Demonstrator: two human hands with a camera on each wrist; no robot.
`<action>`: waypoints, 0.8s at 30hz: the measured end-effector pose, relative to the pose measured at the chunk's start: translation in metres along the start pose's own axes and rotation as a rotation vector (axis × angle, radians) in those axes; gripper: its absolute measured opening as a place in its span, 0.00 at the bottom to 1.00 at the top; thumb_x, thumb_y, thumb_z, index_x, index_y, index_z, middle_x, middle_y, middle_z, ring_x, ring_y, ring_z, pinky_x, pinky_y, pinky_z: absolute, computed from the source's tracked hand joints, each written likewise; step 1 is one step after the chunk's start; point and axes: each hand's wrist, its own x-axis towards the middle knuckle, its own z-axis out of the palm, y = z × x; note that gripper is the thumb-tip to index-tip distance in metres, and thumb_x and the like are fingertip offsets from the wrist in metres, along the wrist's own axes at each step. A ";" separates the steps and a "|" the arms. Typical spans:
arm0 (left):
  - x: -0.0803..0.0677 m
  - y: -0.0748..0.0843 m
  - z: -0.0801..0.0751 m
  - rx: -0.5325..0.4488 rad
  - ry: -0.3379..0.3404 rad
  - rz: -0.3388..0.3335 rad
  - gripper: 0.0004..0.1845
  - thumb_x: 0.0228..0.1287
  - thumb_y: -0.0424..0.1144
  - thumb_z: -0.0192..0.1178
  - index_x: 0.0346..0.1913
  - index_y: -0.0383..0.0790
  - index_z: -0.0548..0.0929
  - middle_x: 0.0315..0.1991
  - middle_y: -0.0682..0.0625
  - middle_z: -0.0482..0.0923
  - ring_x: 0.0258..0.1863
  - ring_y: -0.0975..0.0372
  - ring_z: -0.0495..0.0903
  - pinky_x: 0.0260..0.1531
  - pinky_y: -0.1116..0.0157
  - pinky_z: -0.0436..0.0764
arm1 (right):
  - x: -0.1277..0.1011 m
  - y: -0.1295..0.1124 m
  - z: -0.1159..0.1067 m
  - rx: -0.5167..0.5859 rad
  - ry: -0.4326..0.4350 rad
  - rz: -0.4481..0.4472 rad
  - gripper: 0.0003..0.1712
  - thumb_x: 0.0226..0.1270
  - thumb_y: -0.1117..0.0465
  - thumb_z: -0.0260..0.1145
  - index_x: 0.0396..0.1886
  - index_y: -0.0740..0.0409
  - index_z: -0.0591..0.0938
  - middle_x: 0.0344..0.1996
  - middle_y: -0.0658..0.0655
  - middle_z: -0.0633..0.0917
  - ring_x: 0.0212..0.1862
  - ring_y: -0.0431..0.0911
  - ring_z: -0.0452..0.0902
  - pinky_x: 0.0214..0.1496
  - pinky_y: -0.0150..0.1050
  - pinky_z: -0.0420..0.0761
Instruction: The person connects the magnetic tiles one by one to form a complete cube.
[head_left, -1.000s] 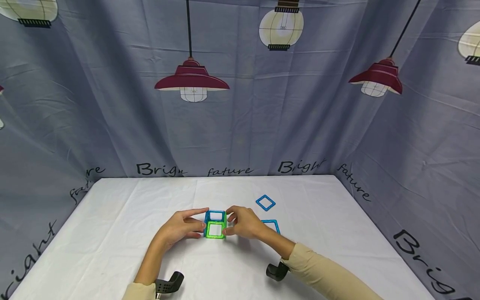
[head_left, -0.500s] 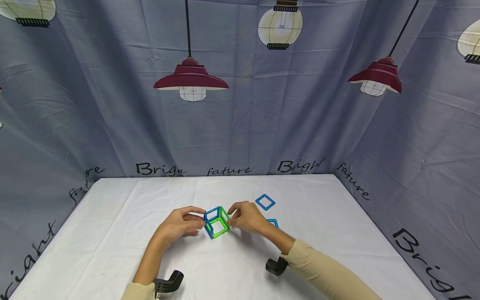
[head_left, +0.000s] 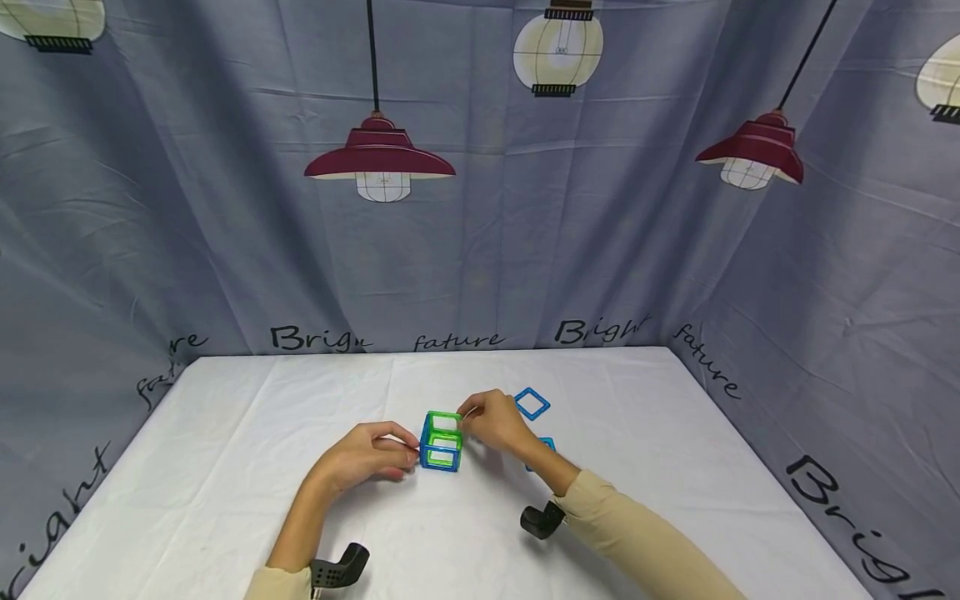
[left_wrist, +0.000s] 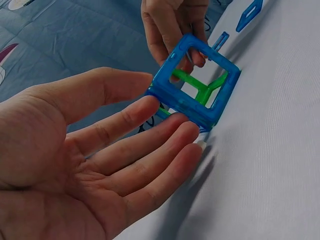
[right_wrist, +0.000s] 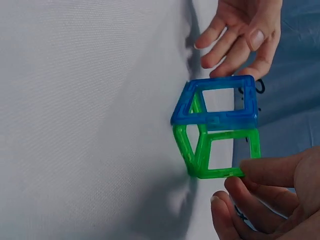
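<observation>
A small open cube (head_left: 441, 442) of blue and green magnetic square frames stands on the white table (head_left: 225, 467). My left hand (head_left: 393, 454) lies open at its left, and in the left wrist view the straight fingers (left_wrist: 170, 127) touch the cube's blue side (left_wrist: 195, 85). My right hand (head_left: 480, 417) is at the cube's upper right, fingers curled. In the right wrist view its fingertips (right_wrist: 250, 172) pinch an edge of the green frame (right_wrist: 215, 150).
A blue square frame (head_left: 531, 404) lies flat behind the right hand. A lighter blue frame (head_left: 547, 444) lies partly hidden by the right forearm. A grey lamp-print cloth (head_left: 480, 250) walls the table at the back and sides.
The blue and green frames were turned between both hands and now stand as a cube a little further right. The right hand rose to its top edge; the left fingers straightened.
</observation>
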 end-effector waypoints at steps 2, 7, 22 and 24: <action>0.000 0.000 0.001 0.007 -0.025 -0.001 0.18 0.63 0.34 0.69 0.52 0.27 0.81 0.48 0.34 0.87 0.44 0.53 0.87 0.45 0.57 0.87 | 0.002 0.000 0.001 0.004 0.008 0.019 0.06 0.59 0.66 0.73 0.37 0.59 0.90 0.31 0.55 0.90 0.31 0.42 0.80 0.33 0.34 0.77; 0.000 0.001 0.003 0.027 -0.054 0.021 0.18 0.64 0.34 0.67 0.53 0.27 0.81 0.48 0.33 0.86 0.44 0.52 0.87 0.47 0.55 0.87 | 0.005 -0.001 0.003 0.018 0.022 0.055 0.07 0.59 0.66 0.73 0.38 0.60 0.90 0.31 0.54 0.89 0.30 0.42 0.79 0.31 0.33 0.77; 0.013 0.004 0.029 0.037 0.273 0.068 0.31 0.63 0.35 0.70 0.69 0.44 0.77 0.64 0.35 0.78 0.60 0.48 0.81 0.50 0.53 0.85 | 0.003 0.004 0.003 0.064 -0.002 0.058 0.06 0.61 0.68 0.72 0.38 0.62 0.89 0.31 0.55 0.89 0.30 0.41 0.79 0.33 0.33 0.79; 0.014 0.003 0.033 0.046 0.271 0.073 0.31 0.64 0.34 0.70 0.70 0.43 0.76 0.64 0.35 0.78 0.62 0.47 0.80 0.50 0.53 0.85 | 0.003 0.004 0.003 0.058 0.000 0.064 0.06 0.61 0.68 0.72 0.38 0.62 0.89 0.31 0.55 0.89 0.31 0.42 0.79 0.33 0.33 0.79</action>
